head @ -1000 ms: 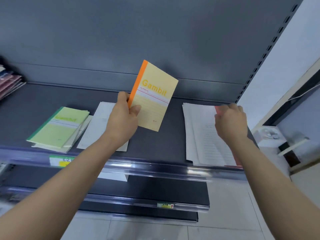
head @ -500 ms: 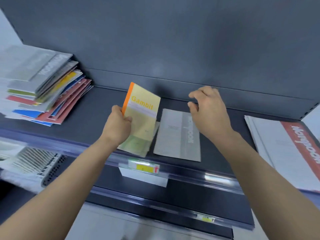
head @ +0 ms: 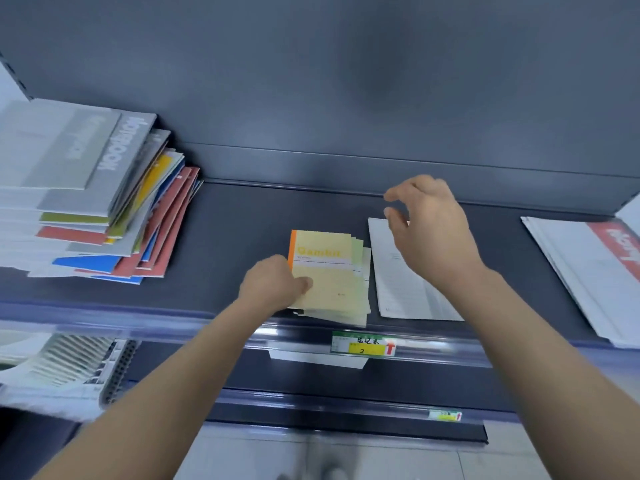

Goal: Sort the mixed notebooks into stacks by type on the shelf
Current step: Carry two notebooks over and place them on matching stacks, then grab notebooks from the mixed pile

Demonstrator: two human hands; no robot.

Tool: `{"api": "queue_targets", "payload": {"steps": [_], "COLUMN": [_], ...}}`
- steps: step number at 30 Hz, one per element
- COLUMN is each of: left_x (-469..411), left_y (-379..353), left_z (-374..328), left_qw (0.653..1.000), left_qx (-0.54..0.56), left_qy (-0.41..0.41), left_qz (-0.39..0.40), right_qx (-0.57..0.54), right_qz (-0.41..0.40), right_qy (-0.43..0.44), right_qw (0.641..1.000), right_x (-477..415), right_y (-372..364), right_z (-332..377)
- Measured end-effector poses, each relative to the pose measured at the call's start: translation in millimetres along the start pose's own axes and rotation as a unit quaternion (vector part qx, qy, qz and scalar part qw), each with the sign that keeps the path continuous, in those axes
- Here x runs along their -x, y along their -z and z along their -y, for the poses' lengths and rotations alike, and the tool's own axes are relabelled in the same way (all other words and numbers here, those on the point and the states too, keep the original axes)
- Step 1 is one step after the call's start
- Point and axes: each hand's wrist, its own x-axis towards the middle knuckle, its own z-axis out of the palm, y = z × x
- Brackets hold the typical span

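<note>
On the far left of the shelf point(head: 242, 216) lies a mixed pile of notebooks point(head: 104, 202), grey, red, blue and yellow covers fanned out untidily. Below it, on a lower shelf, spiral-bound pads point(head: 69, 368) show, blurred. Towards the middle, the left hand point(head: 273, 285) grips the near left corner of the yellow notebook point(head: 329, 271), thumb curled onto its cover. This orange-spined book lies flat on top of a small stack of like-sized books near the shelf's front edge. A price tag point(head: 362, 344) sits on the rail just below. Just right of the stack lies a white notebook point(head: 398, 292). The right hand point(head: 429, 230) hovers over it, fingers loosely spread and holding nothing. At the far right rests a stack of white notebooks with a red band point(head: 588, 271).
</note>
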Motion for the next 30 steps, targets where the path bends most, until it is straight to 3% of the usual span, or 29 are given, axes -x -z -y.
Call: {"api": "queue_targets", "payload": {"steps": [5,9,15,20,24,30], "left_x": [2.1,10.3,31.6,60.8,76.4,70.4], "left_y": [3.2,37.8,105.9,159.8,197.7,237.8], "left_z": [0.4,-1.3,3.7,31.8,63.1,132.9], "left_qw": [1.000,0.983,0.878,0.807,0.776,0.784], "left_qx": [-0.018,-0.043,-0.097,-0.152,-0.168,-0.140], "left_qy": [-0.006,-0.092,-0.237,-0.229,-0.197,-0.189], "left_qz": [-0.019,-0.153,-0.404,-0.523,-0.575,-0.575], "right_qx": [-0.016,-0.023,-0.012,-0.060,-0.083,-0.111], "right_qz": [0.010,0.004,-0.005,-0.024,-0.043,-0.027], "right_qy": [0.022,0.074,0.159,0.224,0.258,0.231], "right_qw": [1.000,0.997,0.987,0.973,0.962,0.966], "right_x": [-15.7,-34.7,-63.2,-77.2,-86.4,-94.0], "right_y": [-2.7,-1.8,8.2,19.3,18.2,-18.4], "right_z": [15.4,36.1,81.7,141.5,189.4,263.6]}}
